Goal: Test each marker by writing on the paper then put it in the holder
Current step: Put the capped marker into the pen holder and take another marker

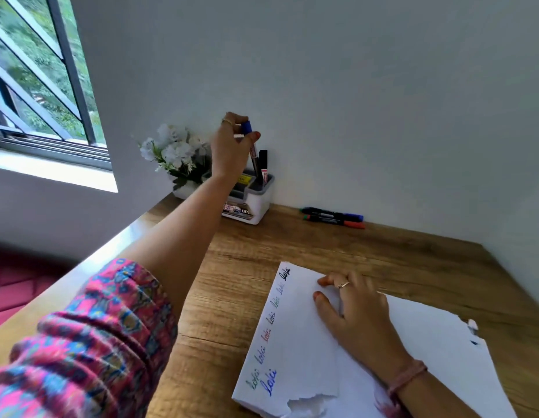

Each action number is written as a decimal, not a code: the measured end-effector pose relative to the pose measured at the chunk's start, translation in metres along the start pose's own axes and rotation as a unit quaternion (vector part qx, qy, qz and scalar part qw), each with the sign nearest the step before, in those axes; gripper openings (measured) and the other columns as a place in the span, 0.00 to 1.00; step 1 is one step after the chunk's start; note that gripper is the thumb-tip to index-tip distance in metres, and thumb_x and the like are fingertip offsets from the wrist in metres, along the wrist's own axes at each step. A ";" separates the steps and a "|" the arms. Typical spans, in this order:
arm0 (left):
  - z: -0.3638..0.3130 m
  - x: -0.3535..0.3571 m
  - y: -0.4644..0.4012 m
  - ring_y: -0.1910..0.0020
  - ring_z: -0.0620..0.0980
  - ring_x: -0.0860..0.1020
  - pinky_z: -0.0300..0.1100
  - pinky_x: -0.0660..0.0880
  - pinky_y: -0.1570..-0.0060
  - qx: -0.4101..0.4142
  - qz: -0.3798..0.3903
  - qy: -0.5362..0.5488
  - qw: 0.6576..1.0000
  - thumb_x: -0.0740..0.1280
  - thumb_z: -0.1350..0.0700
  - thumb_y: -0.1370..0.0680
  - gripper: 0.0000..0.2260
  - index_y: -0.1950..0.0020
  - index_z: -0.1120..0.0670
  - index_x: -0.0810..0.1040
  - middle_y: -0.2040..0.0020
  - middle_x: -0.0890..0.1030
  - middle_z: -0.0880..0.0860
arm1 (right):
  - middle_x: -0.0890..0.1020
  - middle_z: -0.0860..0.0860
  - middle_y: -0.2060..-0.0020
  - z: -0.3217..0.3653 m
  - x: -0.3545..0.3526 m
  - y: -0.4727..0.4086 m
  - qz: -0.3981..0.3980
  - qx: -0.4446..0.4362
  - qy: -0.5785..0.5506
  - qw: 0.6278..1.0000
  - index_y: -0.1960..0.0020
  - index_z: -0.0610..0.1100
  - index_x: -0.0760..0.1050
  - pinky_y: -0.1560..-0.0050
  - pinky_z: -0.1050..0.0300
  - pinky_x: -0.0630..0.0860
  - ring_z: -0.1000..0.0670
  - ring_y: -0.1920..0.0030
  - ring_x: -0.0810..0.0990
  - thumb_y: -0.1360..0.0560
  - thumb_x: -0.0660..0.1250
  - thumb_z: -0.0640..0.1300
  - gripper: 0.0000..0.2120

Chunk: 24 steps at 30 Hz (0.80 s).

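Observation:
My left hand [230, 149] is stretched out to the back of the desk, gripping a blue-capped marker [250, 143] upright, its lower end inside the white and grey holder [256, 203]. A black-capped marker [263, 167] stands in the same holder beside it. My right hand [357, 312] rests flat on the white paper [307, 351], fingers spread. The paper carries a row of handwritten test words in black, green, red and blue along its left edge. Two more markers, one with a blue cap [331, 213] and one with a red cap [334, 221], lie on the desk by the wall.
A white pot of white flowers [174, 155] stands just left of the holder, against the wall. The wooden desk [322, 245] meets walls at the back and right. A barred window [36, 79] is at the left. The paper's near and right edges are torn.

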<state>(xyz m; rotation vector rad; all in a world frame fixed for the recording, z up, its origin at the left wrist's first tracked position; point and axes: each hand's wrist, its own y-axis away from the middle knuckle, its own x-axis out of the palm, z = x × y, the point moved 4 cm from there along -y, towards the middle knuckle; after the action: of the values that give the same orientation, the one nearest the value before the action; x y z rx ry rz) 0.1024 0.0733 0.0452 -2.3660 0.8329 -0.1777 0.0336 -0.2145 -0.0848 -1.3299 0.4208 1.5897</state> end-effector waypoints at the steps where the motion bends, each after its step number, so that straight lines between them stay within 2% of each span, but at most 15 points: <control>1: 0.005 0.005 -0.001 0.64 0.41 0.76 0.25 0.71 0.66 0.003 0.009 -0.021 1.000 0.70 0.59 0.26 0.14 0.42 0.59 0.73 0.54 0.77 0.50 | 0.72 0.58 0.42 0.000 0.000 0.000 -0.004 -0.003 0.000 1.000 0.39 0.57 0.71 0.44 0.58 0.62 0.56 0.42 0.68 0.23 0.57 0.59 0.16; 6: 0.024 0.023 -0.007 0.61 0.47 0.75 0.25 0.69 0.66 0.002 0.051 -0.093 0.994 0.71 0.59 0.26 0.14 0.43 0.60 0.74 0.53 0.77 0.53 | 0.70 0.60 0.42 0.001 0.001 0.000 -0.006 -0.012 0.007 1.000 0.38 0.57 0.70 0.46 0.61 0.58 0.59 0.45 0.64 0.23 0.56 0.60 0.16; 9: 0.031 0.031 -0.006 0.60 0.49 0.75 0.36 0.75 0.59 -0.010 0.068 -0.111 0.991 0.71 0.59 0.27 0.15 0.43 0.60 0.74 0.50 0.79 0.57 | 0.69 0.61 0.41 0.002 0.001 -0.001 -0.001 -0.015 0.006 1.000 0.37 0.58 0.69 0.46 0.61 0.58 0.60 0.45 0.63 0.23 0.55 0.60 0.17; 11: 0.035 0.034 -0.005 0.58 0.49 0.76 0.38 0.75 0.57 -0.017 0.079 -0.127 0.989 0.72 0.60 0.27 0.16 0.42 0.62 0.75 0.48 0.79 0.59 | 0.69 0.61 0.42 0.002 0.000 -0.001 0.000 -0.018 0.006 1.000 0.38 0.58 0.69 0.46 0.61 0.57 0.60 0.46 0.62 0.23 0.55 0.60 0.16; 13: 0.040 0.036 -0.005 0.52 0.52 0.78 0.38 0.75 0.51 -0.021 0.096 -0.151 0.984 0.72 0.59 0.27 0.18 0.39 0.62 0.75 0.44 0.79 0.59 | 0.69 0.61 0.43 0.002 0.001 -0.001 0.001 -0.018 0.005 1.000 0.38 0.58 0.69 0.46 0.61 0.57 0.60 0.45 0.62 0.23 0.55 0.59 0.15; 15: 0.043 0.036 -0.005 0.44 0.54 0.77 0.43 0.73 0.41 -0.031 0.107 -0.155 0.982 0.71 0.58 0.26 0.22 0.34 0.62 0.73 0.39 0.77 0.60 | 0.69 0.62 0.43 0.002 0.001 0.000 -0.001 -0.020 0.000 1.000 0.39 0.58 0.70 0.46 0.60 0.58 0.59 0.43 0.64 0.23 0.55 0.59 0.15; 17: 0.042 0.034 -0.004 0.40 0.55 0.74 0.44 0.69 0.35 -0.019 0.084 -0.149 0.985 0.69 0.56 0.24 0.23 0.31 0.62 0.70 0.36 0.72 0.60 | 0.68 0.61 0.42 0.002 0.001 0.000 0.002 -0.023 0.005 1.000 0.38 0.58 0.69 0.46 0.60 0.58 0.58 0.40 0.65 0.23 0.55 0.59 0.15; 19: 0.034 0.031 0.003 0.39 0.54 0.71 0.41 0.67 0.36 0.045 0.032 -0.172 0.984 0.66 0.53 0.22 0.22 0.31 0.61 0.69 0.37 0.69 0.60 | 0.68 0.61 0.42 0.002 0.001 -0.001 0.006 -0.023 0.008 1.000 0.38 0.58 0.69 0.46 0.60 0.58 0.57 0.40 0.64 0.23 0.55 0.59 0.15; 21: 0.019 0.035 0.017 0.40 0.55 0.70 0.42 0.67 0.40 0.149 0.016 -0.227 0.962 0.65 0.52 0.22 0.19 0.33 0.59 0.71 0.39 0.70 0.60 | 0.69 0.61 0.43 0.002 0.001 0.000 0.005 -0.024 0.006 1.000 0.38 0.58 0.69 0.46 0.60 0.59 0.57 0.40 0.64 0.23 0.55 0.58 0.15; 22: 0.012 0.040 0.027 0.42 0.55 0.71 0.43 0.68 0.41 0.200 0.038 -0.245 0.948 0.64 0.52 0.21 0.17 0.34 0.58 0.73 0.40 0.71 0.60 | 0.69 0.61 0.43 0.003 0.002 -0.001 0.003 -0.025 0.005 1.000 0.38 0.57 0.69 0.46 0.59 0.59 0.57 0.40 0.65 0.23 0.55 0.58 0.15; 24: 0.006 0.057 0.049 0.44 0.53 0.73 0.45 0.71 0.41 0.266 0.133 -0.253 0.921 0.63 0.54 0.21 0.14 0.37 0.56 0.75 0.42 0.73 0.57 | 0.69 0.60 0.42 0.003 0.003 -0.001 0.006 -0.024 0.006 1.000 0.38 0.56 0.69 0.45 0.59 0.60 0.56 0.40 0.65 0.23 0.54 0.59 0.16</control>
<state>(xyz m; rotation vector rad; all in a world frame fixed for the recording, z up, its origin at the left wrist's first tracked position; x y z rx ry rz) 0.1237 0.0114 0.0071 -1.6563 0.7234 0.2804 0.0328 -0.2106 -0.0857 -1.3764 0.4014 1.6108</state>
